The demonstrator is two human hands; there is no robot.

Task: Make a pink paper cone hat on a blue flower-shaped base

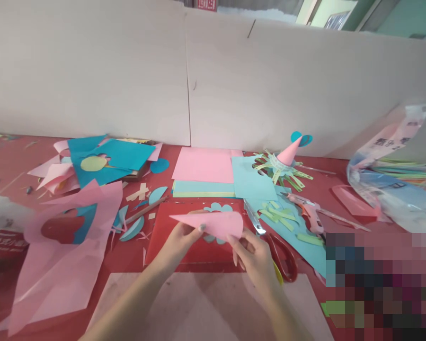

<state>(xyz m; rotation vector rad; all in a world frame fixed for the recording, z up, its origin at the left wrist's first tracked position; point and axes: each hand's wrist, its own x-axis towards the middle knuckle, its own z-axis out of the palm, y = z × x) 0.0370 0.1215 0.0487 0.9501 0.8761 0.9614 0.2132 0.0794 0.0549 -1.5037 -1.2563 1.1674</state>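
Note:
A pink paper cone (pixel 216 223) lies sideways between my hands, its tip pointing left and its wide end to the right. My left hand (pixel 186 239) grips it from below near the middle, thumb on the front. At the wide end, the fingers of my right hand (pixel 253 255) pinch the paper's lower edge. Behind the cone shows a scalloped light blue paper piece (pixel 218 207), partly hidden, over a red board (pixel 166 241). Close to my right hand lie scissors with red handles (pixel 287 260).
A pink glue gun (pixel 310 213) lies at the right beside green paper strips (pixel 279 213). Behind it stands a paper figure with a pink cone (pixel 289 154). Stacked sheets (pixel 202 163) lie at the back centre. Cut paper scraps (pixel 67 265) cover the left. A white panel (pixel 92 71) stands behind.

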